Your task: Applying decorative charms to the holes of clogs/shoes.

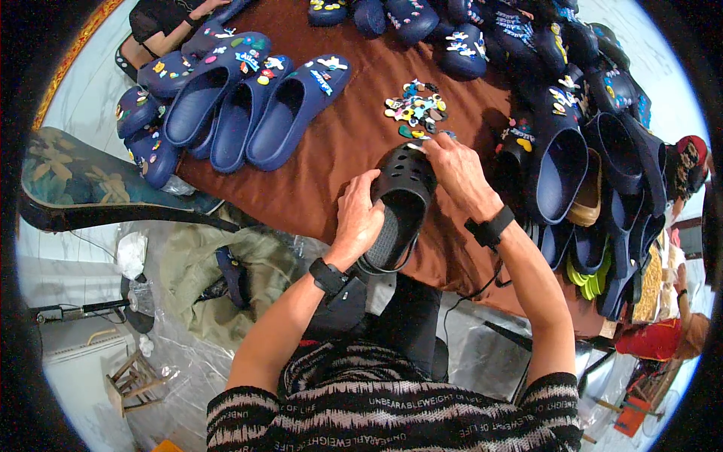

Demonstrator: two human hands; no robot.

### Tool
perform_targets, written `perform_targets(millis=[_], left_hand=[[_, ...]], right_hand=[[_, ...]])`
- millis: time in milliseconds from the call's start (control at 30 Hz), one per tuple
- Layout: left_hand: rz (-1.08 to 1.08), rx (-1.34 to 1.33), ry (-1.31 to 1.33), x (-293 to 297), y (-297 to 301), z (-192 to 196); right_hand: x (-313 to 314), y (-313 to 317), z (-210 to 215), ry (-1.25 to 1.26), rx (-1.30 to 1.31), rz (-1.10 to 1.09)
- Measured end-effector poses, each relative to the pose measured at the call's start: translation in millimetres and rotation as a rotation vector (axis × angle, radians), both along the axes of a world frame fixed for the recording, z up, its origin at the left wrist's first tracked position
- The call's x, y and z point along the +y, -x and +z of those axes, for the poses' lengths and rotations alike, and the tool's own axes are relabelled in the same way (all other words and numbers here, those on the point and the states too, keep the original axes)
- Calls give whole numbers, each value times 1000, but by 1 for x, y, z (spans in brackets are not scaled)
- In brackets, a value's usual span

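Note:
A black clog [404, 179] with holes in its upper points away from me over the near edge of the brown cloth. My left hand [357, 216] is closed round its left side, thumb at the opening. At the toe, my right hand [461, 175] pinches a small white shoe charm [415, 148] against the upper; the fingers partly hide it. Just beyond the toe lies a loose pile of colourful shoe charms [416, 108].
Navy clogs with charms stand at the far left [275, 124] and crowd the right side [561, 173], among them a tan one [587, 196]. Lime-green footwear [590, 280] hangs low at right. A patterned chair [98, 177] and an olive sack [218, 279] are left. Other people sit nearby.

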State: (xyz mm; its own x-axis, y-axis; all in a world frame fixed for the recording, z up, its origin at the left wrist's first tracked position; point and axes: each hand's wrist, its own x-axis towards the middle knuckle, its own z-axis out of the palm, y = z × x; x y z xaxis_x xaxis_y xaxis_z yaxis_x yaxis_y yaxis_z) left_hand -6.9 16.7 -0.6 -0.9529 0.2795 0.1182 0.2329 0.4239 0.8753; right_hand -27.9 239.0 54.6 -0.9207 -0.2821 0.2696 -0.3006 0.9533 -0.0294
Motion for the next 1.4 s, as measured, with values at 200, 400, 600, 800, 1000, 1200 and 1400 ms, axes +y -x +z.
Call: perform_targets(millis=[200,400,600,800,1000,1200,1400], left_hand=[[4,2,8,0,1,-3],[-3,28,2,0,1,-5],[0,8,7,-1,0,-1],[1,-29,42,-1,0,5],[-2,10,26,0,1,-3],[1,-30,18,0,2,-1],[-11,-17,-6,0,1,-5]], right_hand=[[-13,3,8,15,120,-1],[-6,5,-1,-32,71,11],[-4,0,2,71,-62,9],[-1,-12,7,165,-86,24],[6,-9,9,125,-82,35],[1,-17,0,219,15,93],[16,-6,-5,412,-59,56]])
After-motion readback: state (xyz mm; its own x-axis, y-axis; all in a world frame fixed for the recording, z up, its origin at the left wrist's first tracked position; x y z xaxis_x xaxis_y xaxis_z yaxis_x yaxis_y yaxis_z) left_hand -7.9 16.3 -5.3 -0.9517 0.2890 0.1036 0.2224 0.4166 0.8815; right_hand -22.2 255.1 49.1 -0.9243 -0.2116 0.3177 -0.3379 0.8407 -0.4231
